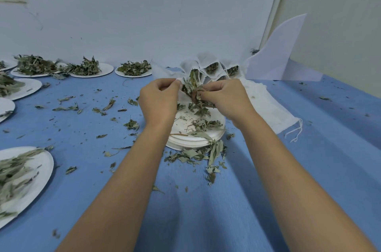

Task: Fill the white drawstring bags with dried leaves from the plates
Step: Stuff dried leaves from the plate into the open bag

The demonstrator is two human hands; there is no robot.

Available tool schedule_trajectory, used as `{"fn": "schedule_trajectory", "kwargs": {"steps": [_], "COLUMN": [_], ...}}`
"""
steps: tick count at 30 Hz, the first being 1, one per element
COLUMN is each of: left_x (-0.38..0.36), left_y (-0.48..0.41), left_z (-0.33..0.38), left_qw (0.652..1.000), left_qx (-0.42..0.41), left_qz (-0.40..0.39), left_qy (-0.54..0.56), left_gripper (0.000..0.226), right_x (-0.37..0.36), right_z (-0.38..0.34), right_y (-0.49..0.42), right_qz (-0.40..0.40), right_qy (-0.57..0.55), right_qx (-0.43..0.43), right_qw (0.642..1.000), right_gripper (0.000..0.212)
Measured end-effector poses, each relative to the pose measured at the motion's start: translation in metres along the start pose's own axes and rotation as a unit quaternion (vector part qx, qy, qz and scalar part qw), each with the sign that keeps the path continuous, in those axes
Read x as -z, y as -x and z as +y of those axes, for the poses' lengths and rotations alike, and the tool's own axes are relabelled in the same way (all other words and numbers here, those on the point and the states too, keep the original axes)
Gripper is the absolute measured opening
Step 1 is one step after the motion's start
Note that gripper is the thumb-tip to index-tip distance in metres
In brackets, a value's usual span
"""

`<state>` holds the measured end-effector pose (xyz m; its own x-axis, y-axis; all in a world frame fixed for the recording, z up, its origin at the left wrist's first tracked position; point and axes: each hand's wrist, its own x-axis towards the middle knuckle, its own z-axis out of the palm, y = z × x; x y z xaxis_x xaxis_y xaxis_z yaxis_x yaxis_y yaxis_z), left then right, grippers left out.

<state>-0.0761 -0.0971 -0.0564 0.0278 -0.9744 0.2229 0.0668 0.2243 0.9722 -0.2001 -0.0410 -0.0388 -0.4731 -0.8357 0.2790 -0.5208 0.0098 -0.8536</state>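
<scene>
White drawstring bag (182, 96): it is held near the middle of the table, between the two hands, above the far edge of a stack of white plates (185, 142). Its mouth is pinched at the left rim by the left hand (158, 101), whose fingers are curled, with thumb and fingertips closed on the cloth. A bunch of dried leaves (194, 86) is gripped in the curled fingers of the right hand (225, 99) and is set partly inside the bag's mouth, with leaf tips standing out above it. More leaves are spread on the top plate of the stack, and loose leaves (195, 155) are scattered over the blue cloth (226, 210) just in front of the stack and to its left. Just behind the hands, a row of filled bags (212, 67) is stood upright, with leaves showing at the open tops. Flat empty bags (270, 107) are laid to the right of the stack, with strings trailing at the near corner. Further plates heaped with leaves are ranged along the left, among them a far plate (134, 75) near the wall and a near plate (44, 167) at the left edge. A white sheet (278, 55) is leaned in the far right corner.
</scene>
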Motion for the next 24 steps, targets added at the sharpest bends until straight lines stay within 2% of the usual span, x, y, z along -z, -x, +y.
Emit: {"fn": "schedule_trajectory", "kwargs": {"steps": [3,6,15,20,24], "left_x": [-0.0014,-0.0018,-0.0042,0.0028,0.0023], "left_y": [0.0009,0.0025,0.0062,0.0037,0.0062], "left_z": [-0.0005,-0.0006,-0.0016,-0.0043,-0.0048], "left_qw": [0.999,0.996,0.980,0.965,0.949], "left_qx": [0.034,0.045,0.026,-0.037,-0.115], "left_qz": [-0.018,-0.069,-0.200,-0.260,-0.283], "left_qy": [0.018,0.014,-0.005,0.004,-0.072], "left_gripper": [0.010,0.013,0.013,0.032,0.043], "right_x": [-0.0039,-0.0059,-0.0084,-0.0085,-0.0067], "right_z": [-0.0033,-0.0042,-0.0075,-0.0101,-0.0105], "right_y": [0.0020,0.0025,0.0051,0.0061,0.0069], "right_qz": [-0.002,0.013,0.046,0.058,0.044], "right_qy": [0.081,0.142,0.167,0.154,0.145], "right_qx": [0.036,0.053,0.066,0.071,0.057], "right_qw": [0.996,0.988,0.983,0.984,0.987], "right_gripper": [0.018,0.018,0.017,0.017,0.013]}}
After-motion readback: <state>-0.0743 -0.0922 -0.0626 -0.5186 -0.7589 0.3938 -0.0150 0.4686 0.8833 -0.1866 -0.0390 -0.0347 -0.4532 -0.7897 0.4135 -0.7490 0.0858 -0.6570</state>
